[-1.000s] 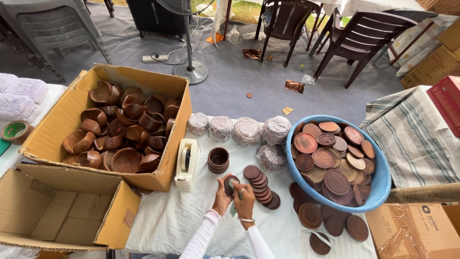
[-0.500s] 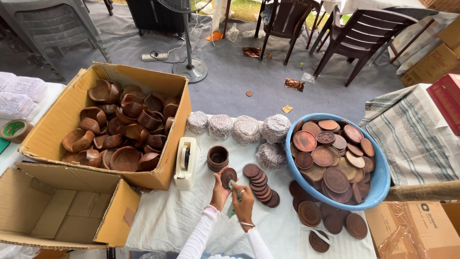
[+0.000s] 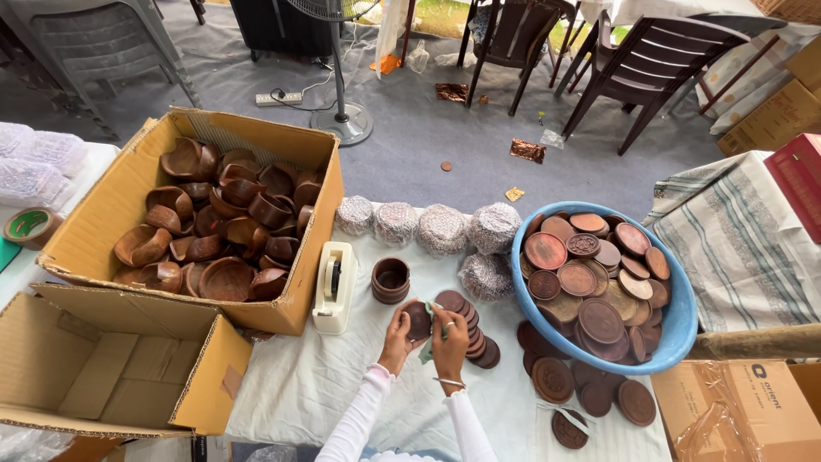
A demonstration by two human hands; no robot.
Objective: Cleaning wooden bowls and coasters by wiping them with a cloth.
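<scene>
While both hands — left hand (image 3: 395,335), right hand (image 3: 448,332) — grip wooden disc (image 3: 418,320); tape dispenser (image 3: 334,287) beside

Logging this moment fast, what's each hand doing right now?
Left hand: closed on the round wooden disc, holding its edge.
Right hand: on the same disc, with a greenish cloth tucked under it.

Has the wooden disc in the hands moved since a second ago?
Yes. The wooden disc now sits slightly higher, nearer the small wooden bowls beside the tape dispenser.

My left hand (image 3: 396,335) and right hand (image 3: 448,335) hide part of the wooden disc (image 3: 417,320); the green cloth (image 3: 425,351) barely shows
</scene>
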